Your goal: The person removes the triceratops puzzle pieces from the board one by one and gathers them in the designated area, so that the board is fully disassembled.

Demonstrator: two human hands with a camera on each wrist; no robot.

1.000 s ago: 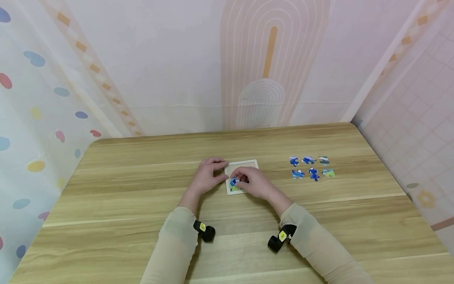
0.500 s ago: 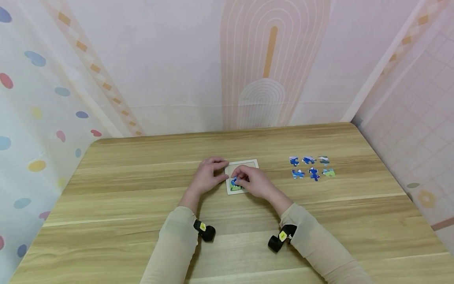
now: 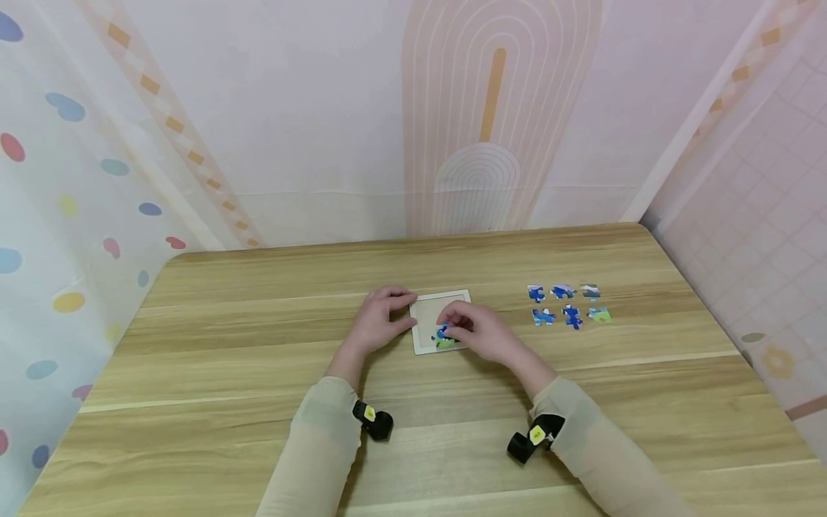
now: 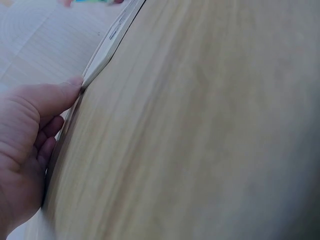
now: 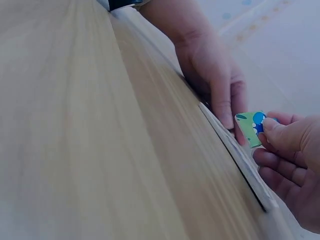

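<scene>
A small square puzzle tray (image 3: 426, 310) with a pale frame lies at the middle of the wooden table (image 3: 258, 373). My left hand (image 3: 381, 316) rests at the tray's left edge, thumb (image 4: 60, 95) against the corner of the tray (image 4: 107, 50). My right hand (image 3: 478, 332) is over the tray's near right part and pinches a blue and green puzzle piece (image 3: 443, 335) between thumb and fingers. In the right wrist view the piece (image 5: 252, 128) is held just above the tray's edge (image 5: 240, 165), with the left hand (image 5: 212, 82) behind it.
Several loose puzzle pieces (image 3: 567, 304), mostly blue, lie in two rows on the table to the right of the tray. Patterned curtain walls enclose the table at back and sides. A black wrist camera (image 3: 375, 421) sits on each sleeve.
My right hand has shifted to the right over the tray, carrying the puzzle piece from the tray's near left corner towards its near middle. The left hand has stayed put.
</scene>
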